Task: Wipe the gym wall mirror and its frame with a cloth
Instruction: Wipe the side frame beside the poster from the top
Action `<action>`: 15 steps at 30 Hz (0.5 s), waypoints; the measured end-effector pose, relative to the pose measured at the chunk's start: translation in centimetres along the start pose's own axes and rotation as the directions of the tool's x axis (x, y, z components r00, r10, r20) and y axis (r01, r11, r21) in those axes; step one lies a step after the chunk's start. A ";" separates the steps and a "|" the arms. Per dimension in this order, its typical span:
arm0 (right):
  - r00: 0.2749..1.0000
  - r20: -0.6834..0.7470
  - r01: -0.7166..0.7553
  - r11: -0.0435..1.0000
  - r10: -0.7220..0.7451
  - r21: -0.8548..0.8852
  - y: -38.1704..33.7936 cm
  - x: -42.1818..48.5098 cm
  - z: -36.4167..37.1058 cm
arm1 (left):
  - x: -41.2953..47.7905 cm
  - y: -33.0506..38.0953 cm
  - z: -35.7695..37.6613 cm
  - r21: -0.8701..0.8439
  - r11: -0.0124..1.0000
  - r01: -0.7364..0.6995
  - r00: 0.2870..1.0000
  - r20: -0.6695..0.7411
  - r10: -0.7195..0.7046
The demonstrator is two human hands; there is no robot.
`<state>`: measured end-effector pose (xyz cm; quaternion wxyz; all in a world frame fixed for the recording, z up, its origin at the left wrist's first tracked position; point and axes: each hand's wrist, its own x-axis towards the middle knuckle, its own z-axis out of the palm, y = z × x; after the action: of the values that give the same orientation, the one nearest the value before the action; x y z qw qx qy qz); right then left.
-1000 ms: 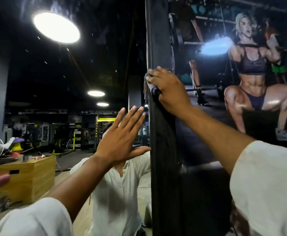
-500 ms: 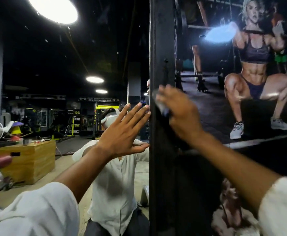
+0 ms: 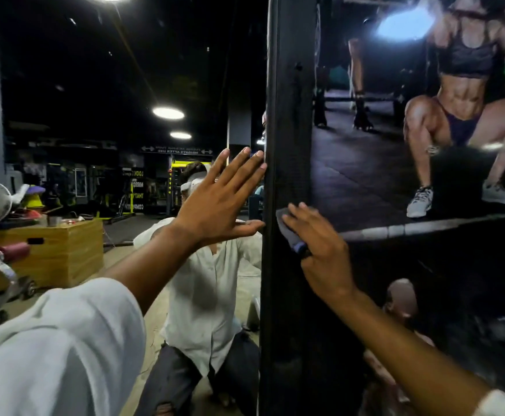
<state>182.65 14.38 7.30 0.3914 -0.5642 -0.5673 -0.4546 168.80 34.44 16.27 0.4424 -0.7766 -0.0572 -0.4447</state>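
Your right hand presses the cloth flat against the black frame, fingers nearly straight and pointing up-left. The cloth lies lengthwise down the upright frame. Your left hand is spread, fingertips on the mirror at the frame's edge. Beyond, on the right, hangs a poster.

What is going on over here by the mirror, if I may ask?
A person in a white shirt is wiping the black upright frame of the large gym wall mirror. Their right hand presses a small grey cloth against the frame, beside a glossy fitness poster. Their left hand rests flat, fingers spread, on the glass right next to the frame.
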 end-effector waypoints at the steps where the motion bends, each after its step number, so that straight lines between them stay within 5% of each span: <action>1: 1.000 -0.011 0.022 1.000 -0.022 -0.013 -0.2 2.1 -1.0 | -0.1 0.3 0.0 -0.003 1.000 0.011 1.000 0.003 -0.011; 4: 0.992 -0.084 0.085 0.992 -0.094 -0.097 -1.0 9.8 -2.5 | -1.1 1.3 0.2 -0.013 0.999 0.045 0.999 0.000 -0.045; 7: 0.984 0.024 0.177 0.958 -0.177 -0.223 -0.7 12.1 -0.8 | -2.8 2.0 0.5 -0.053 0.995 0.083 0.995 -0.052 -0.086; 15: 0.958 0.220 0.219 0.966 -0.187 -0.135 -0.9 -7.7 4.8 | -9.7 5.9 1.7 -0.079 0.994 -0.079 0.994 0.066 0.084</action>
<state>182.51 16.86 -1.54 0.2362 -0.5758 -0.6220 -0.4752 166.97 35.12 4.96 0.4281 -0.8096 -0.0237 -0.4010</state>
